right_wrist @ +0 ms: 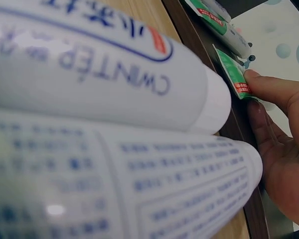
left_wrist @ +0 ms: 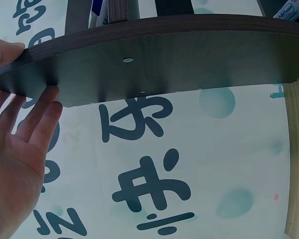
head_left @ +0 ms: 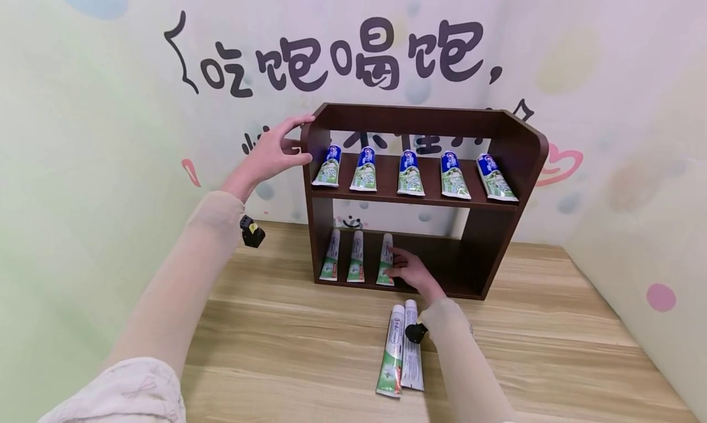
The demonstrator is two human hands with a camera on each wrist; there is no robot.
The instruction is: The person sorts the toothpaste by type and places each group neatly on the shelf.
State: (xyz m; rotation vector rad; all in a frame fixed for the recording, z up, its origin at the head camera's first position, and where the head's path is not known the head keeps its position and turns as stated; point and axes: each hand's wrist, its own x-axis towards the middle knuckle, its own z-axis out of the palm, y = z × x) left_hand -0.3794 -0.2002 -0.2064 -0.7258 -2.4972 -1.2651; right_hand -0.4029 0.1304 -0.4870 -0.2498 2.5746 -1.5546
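A dark brown two-tier shelf (head_left: 420,196) stands against the wall. My left hand (head_left: 273,153) holds the upper part of its left side panel (left_wrist: 139,64), thumb at the front edge and fingertips on the outer face. On the lower tier, my right hand (head_left: 411,269) pinches a green-and-white toothpaste tube (head_left: 386,260) near its flat end; the tube lies on the board, cap toward the back. Left of it lie two similar tubes, one at the far left (head_left: 331,257) and another (head_left: 356,257) between. Part of the gripped tube is hidden in the right wrist view.
Several blue-and-green toothpaste tubes (head_left: 410,174) lie in a row on the upper tier. Two more tubes rest side by side on the wooden table (head_left: 276,337) before the shelf, one green-fronted (head_left: 391,352), one showing its printed back (head_left: 411,355), beneath my right wrist.
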